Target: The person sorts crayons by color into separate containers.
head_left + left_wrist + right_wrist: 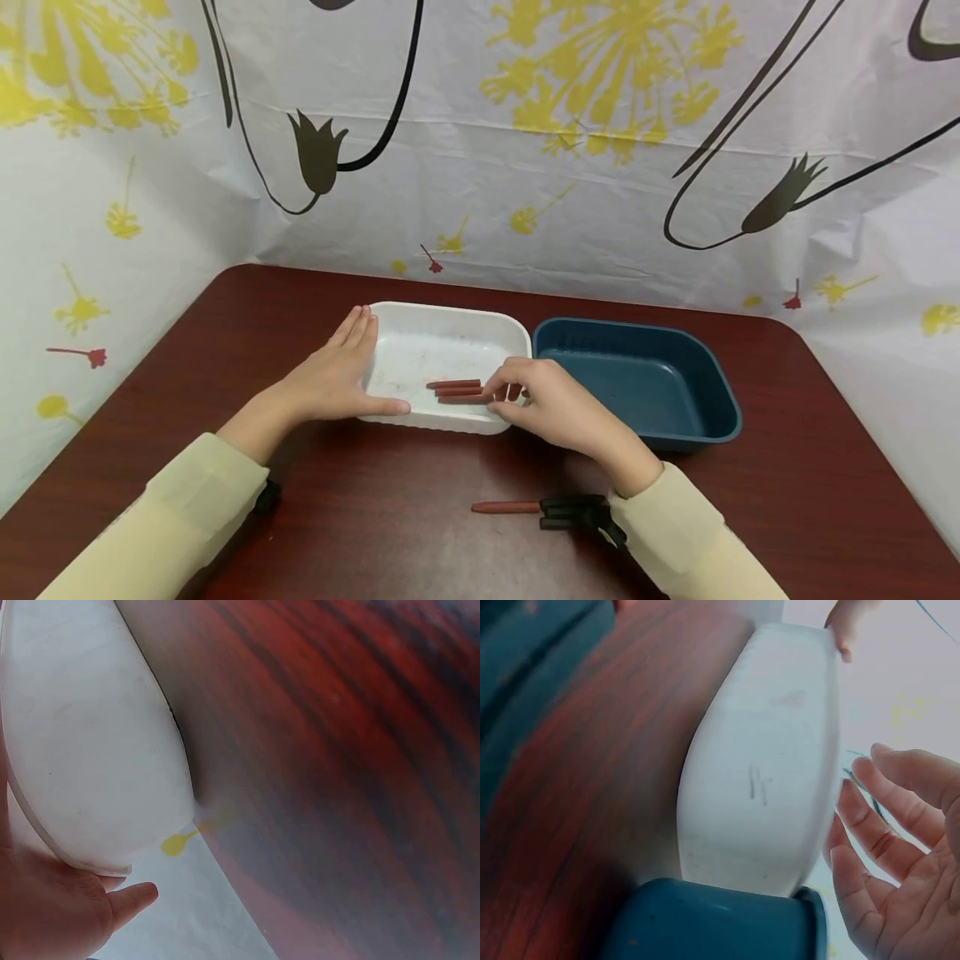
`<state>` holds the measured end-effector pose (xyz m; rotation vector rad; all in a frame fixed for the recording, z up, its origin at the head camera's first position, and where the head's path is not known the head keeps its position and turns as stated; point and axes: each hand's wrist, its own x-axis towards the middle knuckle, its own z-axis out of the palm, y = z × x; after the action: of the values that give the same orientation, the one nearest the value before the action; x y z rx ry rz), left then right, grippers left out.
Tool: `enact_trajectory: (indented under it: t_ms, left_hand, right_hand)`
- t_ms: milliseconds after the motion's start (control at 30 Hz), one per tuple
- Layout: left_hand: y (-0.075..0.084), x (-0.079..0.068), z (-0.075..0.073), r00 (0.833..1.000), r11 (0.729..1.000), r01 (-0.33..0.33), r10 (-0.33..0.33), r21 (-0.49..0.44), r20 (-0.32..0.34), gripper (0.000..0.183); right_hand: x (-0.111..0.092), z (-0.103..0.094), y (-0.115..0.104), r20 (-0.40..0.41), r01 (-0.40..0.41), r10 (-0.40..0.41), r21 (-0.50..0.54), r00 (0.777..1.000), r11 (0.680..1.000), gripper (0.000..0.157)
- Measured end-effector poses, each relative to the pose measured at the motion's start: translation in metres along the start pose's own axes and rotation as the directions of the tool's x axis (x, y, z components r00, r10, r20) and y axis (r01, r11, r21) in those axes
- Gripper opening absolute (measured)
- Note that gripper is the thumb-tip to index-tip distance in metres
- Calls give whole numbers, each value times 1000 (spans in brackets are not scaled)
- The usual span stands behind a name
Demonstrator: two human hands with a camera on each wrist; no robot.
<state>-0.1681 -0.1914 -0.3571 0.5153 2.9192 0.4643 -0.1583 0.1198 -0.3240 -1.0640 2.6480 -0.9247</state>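
A white plastic tub [442, 333] stands mid-table with several slim reddish-brown sticks [457, 392] lying inside. My left hand [333, 375] rests on its left end, fingers straight along the side and thumb over the near rim. The right hand [558, 404] reaches over the tub's right end, its bent index finger and thumb at the right ends of the sticks. In the right wrist view those fingers are spread loosely, with no stick visible between them. Another reddish-brown stick [506, 507] lies on the table, left of a black device [577, 510] by my right wrist.
A dark blue tub [637, 375] stands close against the white tub's right end. Both are on a dark red wood-grain table [375, 508]. Behind it hangs a white cloth [450, 167] with yellow and dark plant patterns.
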Motion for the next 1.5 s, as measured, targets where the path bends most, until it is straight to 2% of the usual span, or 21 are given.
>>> enact_trajectory:
  t_ms: [233, 500, 733, 1033, 1300, 1500]
  left_hand:
    - [0, 1, 1, 1000, 1000, -2, 2, 7, -1, 137]
    - [-1, 2, 1, 1000, 1000, 3, -3, 14, 6, 137]
    - [-1, 2, -1, 1000, 1000, 2, -2, 6, 1, 137]
    - [-1, 2, 2, 1000, 1000, 7, -7, 6, 2, 138]
    - [-2, 3, 3, 1000, 1000, 7, -7, 14, 2, 139]
    - [-1, 2, 2, 1000, 1000, 9, -9, 11, 5, 139]
  right_hand:
    - [-21, 1, -11, 15, 25, -25, 7, 1000, 1000, 13]
    - [-36, 10, -15, 77, 45, -41, -52, 996, 998, 12]
    - [-40, 17, -11, 165, 25, -17, -49, 986, 998, 8]
    - [-40, 28, -4, 286, 20, -11, -29, 958, 999, 8]
    - [-39, 34, -2, 373, 26, 9, -90, 928, 996, 12]
    - [-36, 37, -4, 388, 47, 11, -140, 921, 989, 17]
